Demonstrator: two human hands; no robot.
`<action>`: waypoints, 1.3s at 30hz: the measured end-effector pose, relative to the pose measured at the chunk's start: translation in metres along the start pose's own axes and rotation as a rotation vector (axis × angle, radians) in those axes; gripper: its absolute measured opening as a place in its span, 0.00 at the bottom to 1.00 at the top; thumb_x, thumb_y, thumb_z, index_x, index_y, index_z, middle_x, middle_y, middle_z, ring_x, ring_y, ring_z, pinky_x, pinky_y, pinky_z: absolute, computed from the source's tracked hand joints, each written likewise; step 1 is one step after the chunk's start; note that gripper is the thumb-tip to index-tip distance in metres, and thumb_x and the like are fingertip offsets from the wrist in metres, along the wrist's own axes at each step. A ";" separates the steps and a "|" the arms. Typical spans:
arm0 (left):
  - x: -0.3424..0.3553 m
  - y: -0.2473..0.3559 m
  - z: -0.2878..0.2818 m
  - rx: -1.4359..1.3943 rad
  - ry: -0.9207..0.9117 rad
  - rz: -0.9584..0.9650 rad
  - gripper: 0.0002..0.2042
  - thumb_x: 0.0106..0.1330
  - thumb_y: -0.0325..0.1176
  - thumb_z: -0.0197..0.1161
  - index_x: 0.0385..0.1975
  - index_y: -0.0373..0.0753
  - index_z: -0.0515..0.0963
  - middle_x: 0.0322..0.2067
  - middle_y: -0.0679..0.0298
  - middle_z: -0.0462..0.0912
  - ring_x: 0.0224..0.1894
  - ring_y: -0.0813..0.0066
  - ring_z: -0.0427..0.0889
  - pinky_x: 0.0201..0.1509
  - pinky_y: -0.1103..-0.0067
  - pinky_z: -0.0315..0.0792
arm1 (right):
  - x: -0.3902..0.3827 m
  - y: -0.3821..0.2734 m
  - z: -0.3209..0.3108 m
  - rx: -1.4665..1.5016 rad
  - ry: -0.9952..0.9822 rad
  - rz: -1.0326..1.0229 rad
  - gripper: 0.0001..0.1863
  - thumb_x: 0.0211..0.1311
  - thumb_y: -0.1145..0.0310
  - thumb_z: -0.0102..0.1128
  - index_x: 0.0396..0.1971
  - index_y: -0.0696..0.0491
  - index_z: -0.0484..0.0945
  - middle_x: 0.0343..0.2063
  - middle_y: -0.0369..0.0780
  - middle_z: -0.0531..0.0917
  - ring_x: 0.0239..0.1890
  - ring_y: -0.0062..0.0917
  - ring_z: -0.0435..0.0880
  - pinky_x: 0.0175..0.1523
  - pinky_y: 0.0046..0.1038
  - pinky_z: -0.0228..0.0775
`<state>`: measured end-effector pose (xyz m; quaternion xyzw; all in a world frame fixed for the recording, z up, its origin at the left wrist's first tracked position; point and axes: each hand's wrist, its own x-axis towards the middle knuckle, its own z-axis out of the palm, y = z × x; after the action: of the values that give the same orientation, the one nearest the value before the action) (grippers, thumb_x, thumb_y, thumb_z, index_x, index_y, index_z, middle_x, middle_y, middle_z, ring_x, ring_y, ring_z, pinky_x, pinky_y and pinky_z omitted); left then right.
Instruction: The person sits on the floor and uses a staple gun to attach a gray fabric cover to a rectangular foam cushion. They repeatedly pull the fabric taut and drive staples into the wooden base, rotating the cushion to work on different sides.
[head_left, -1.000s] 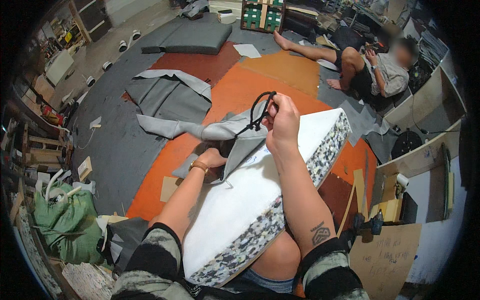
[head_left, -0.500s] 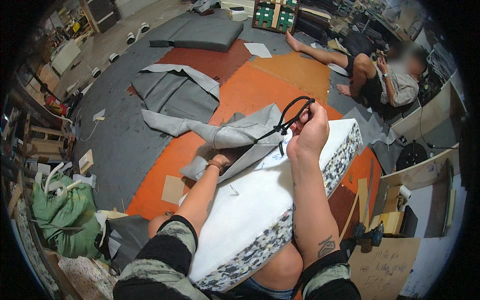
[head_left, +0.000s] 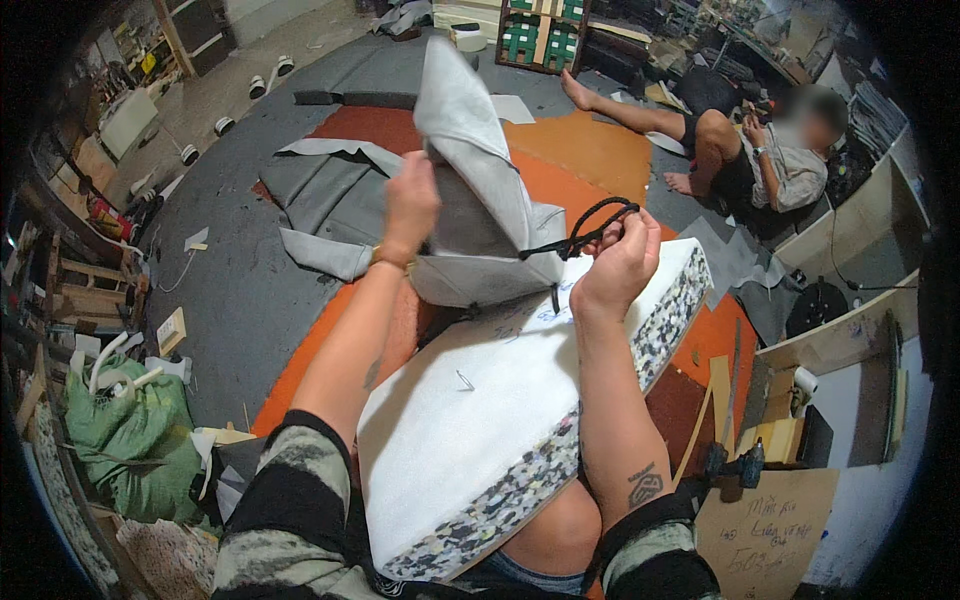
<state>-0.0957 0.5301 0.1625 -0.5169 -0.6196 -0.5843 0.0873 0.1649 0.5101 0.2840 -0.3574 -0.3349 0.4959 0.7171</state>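
Across my lap lies a foam cushion [head_left: 470, 430], white on top, with a speckled black-and-white foam edge. A small metal pin-like piece [head_left: 465, 380] rests on its white face. Above the far end, a grey leather-like cover [head_left: 480, 285] stands partly raised, its pale underside folded upward. My left hand [head_left: 412, 205] is closed on the cover's left side; the fingertips are partly hidden. Between the closed fingers of my right hand [head_left: 620, 265] is a looped black cord [head_left: 590, 228], which runs to the cover's corner at the cushion's far end.
Pieces of grey cover material [head_left: 335, 195] lie on the floor beyond. A person [head_left: 790, 160] sits at the far right with legs stretched out. A green sack [head_left: 130, 440] stands at left. A cordless drill [head_left: 740, 465] and cardboard [head_left: 765, 530] are at lower right.
My left hand has come out from the cover's fold and moved up and away, raising part of the cover upright. My right hand still holds the cord, its loop now lower and flatter.
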 end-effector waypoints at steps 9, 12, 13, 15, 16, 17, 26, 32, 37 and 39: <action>-0.226 -0.080 -0.126 -0.275 -0.049 -1.567 0.18 0.78 0.45 0.53 0.49 0.32 0.74 0.36 0.58 0.79 0.28 0.67 0.81 0.18 0.64 0.74 | -0.026 0.018 0.001 -0.696 -1.268 0.305 0.09 0.69 0.67 0.60 0.42 0.55 0.85 0.33 0.36 0.86 0.36 0.24 0.84 0.45 0.30 0.78; -0.261 -0.053 -0.160 -0.095 -0.207 -1.685 0.18 0.77 0.46 0.56 0.48 0.35 0.76 0.35 0.59 0.80 0.27 0.68 0.81 0.23 0.66 0.75 | -0.046 0.020 0.004 -0.925 -1.644 0.309 0.12 0.68 0.65 0.67 0.46 0.54 0.87 0.38 0.43 0.90 0.40 0.30 0.87 0.50 0.35 0.78; -0.264 -0.040 -0.169 -0.090 -0.182 -1.670 0.18 0.77 0.46 0.57 0.49 0.35 0.76 0.36 0.59 0.81 0.28 0.69 0.82 0.24 0.67 0.75 | -0.050 0.020 0.005 -0.948 -1.673 0.320 0.12 0.68 0.65 0.67 0.46 0.54 0.87 0.38 0.43 0.90 0.40 0.30 0.87 0.50 0.34 0.78; -0.256 -0.015 -0.180 -0.095 -0.217 -1.612 0.19 0.77 0.47 0.59 0.51 0.35 0.78 0.39 0.59 0.83 0.29 0.69 0.82 0.27 0.68 0.76 | -0.055 0.018 0.007 -0.976 -1.739 0.366 0.12 0.68 0.65 0.67 0.45 0.54 0.88 0.38 0.42 0.90 0.40 0.30 0.87 0.50 0.34 0.78; -0.251 0.001 -0.185 -0.105 -0.272 -1.573 0.20 0.77 0.47 0.59 0.52 0.35 0.79 0.40 0.60 0.84 0.30 0.70 0.82 0.29 0.68 0.76 | -0.057 0.018 0.007 -0.984 -1.754 0.377 0.12 0.67 0.65 0.66 0.45 0.54 0.88 0.38 0.43 0.91 0.41 0.31 0.88 0.50 0.34 0.78; -0.245 0.016 -0.189 -0.096 -0.330 -1.551 0.21 0.77 0.48 0.59 0.53 0.34 0.79 0.42 0.60 0.85 0.30 0.70 0.82 0.31 0.69 0.76 | -0.057 0.018 0.008 -1.018 -1.751 0.346 0.12 0.67 0.65 0.67 0.45 0.54 0.89 0.39 0.43 0.91 0.41 0.31 0.88 0.50 0.34 0.79; -0.165 0.127 -0.164 -0.615 -0.641 -0.808 0.25 0.79 0.42 0.63 0.69 0.34 0.73 0.57 0.57 0.84 0.54 0.73 0.84 0.58 0.75 0.77 | -0.046 0.028 -0.003 -1.239 -1.690 0.369 0.11 0.61 0.70 0.75 0.44 0.51 0.93 0.39 0.39 0.93 0.39 0.26 0.88 0.48 0.31 0.79; -0.146 0.145 -0.141 -0.529 -0.711 -0.819 0.17 0.77 0.32 0.64 0.61 0.32 0.80 0.41 0.67 0.87 0.37 0.84 0.82 0.47 0.83 0.80 | -0.036 0.038 -0.010 -1.217 -1.664 0.394 0.12 0.59 0.67 0.76 0.43 0.48 0.93 0.38 0.41 0.93 0.41 0.29 0.90 0.50 0.33 0.80; -0.157 0.145 -0.152 -0.415 -0.656 -0.850 0.12 0.79 0.32 0.62 0.54 0.34 0.85 0.26 0.74 0.80 0.23 0.91 0.72 0.27 0.85 0.75 | -0.030 0.044 -0.014 -1.294 -1.627 0.384 0.12 0.60 0.63 0.76 0.44 0.47 0.94 0.41 0.40 0.93 0.43 0.30 0.90 0.52 0.35 0.80; -0.163 0.148 -0.154 -0.459 -0.648 -0.882 0.10 0.81 0.34 0.59 0.46 0.35 0.85 0.22 0.73 0.80 0.20 0.90 0.71 0.22 0.85 0.72 | -0.030 0.044 -0.015 -1.330 -1.623 0.428 0.12 0.61 0.62 0.76 0.44 0.46 0.94 0.42 0.40 0.93 0.43 0.31 0.90 0.53 0.36 0.80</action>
<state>0.0117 0.2848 0.1867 -0.3682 -0.6288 -0.4969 -0.4714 0.1483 0.4895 0.2351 -0.2911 -0.8449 0.4189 -0.1608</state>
